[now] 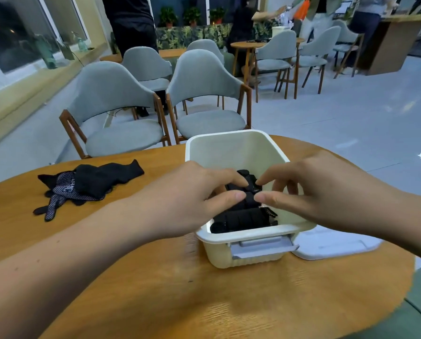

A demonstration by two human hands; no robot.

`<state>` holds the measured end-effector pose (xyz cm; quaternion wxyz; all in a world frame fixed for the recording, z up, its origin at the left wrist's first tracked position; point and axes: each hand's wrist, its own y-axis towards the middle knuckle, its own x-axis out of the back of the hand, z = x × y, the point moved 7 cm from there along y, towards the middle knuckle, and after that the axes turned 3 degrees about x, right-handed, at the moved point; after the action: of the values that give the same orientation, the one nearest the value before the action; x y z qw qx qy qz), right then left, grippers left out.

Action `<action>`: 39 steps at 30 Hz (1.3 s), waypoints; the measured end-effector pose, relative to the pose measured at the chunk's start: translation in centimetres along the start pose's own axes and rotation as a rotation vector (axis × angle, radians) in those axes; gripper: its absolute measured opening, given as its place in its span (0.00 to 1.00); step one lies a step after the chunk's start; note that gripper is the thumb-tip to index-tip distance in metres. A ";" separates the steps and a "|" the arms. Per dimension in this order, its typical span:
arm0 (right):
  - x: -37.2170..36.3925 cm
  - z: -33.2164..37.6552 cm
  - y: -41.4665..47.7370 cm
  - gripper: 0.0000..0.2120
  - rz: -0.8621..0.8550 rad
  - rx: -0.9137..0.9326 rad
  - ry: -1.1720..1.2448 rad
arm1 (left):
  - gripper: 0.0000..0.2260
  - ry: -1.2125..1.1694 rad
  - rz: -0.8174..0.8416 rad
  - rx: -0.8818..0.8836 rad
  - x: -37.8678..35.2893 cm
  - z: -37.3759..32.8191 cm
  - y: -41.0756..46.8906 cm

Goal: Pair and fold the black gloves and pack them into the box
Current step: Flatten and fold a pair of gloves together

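black folded gloves [243,216] fill the box [231,148], hands [199,192] seemingly pressing them.

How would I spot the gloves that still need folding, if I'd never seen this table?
Start at the round wooden table and find the cream box where both hands are busy. Look to the box's left, toward the table's far edge: the loose gloves lie there in a flat heap. Unlike the rolled bundles inside the box, they lie spread out, one showing a dotted palm.

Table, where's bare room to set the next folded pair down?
Free: the table in front of the box, and between the loose gloves and the box. Crowded: inside the box, both hands there; the lid fills the right.
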<state>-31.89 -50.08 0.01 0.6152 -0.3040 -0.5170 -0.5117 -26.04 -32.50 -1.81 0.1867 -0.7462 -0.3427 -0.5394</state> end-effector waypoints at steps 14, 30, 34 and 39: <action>0.3 7.6 3.8 0.13 -0.162 0.087 0.099 | 0.09 -0.020 -0.272 0.098 5.9 6.2 -6.3; -9.6 20.0 9.5 0.14 -0.134 0.210 0.125 | 0.06 -0.064 -0.302 0.392 4.1 20.6 -16.2; -12.1 20.8 10.4 0.15 -0.126 0.202 0.129 | 0.05 -0.083 -0.328 0.440 2.9 23.6 -16.4; -15.6 19.4 11.8 0.15 -0.118 0.158 0.153 | 0.04 -0.071 -0.334 0.495 0.9 26.6 -15.8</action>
<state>-26.15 -24.21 -7.51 0.6437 -0.1837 -0.5242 -0.5264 -19.09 -3.99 -11.68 0.2594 -0.6298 -0.5880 -0.4362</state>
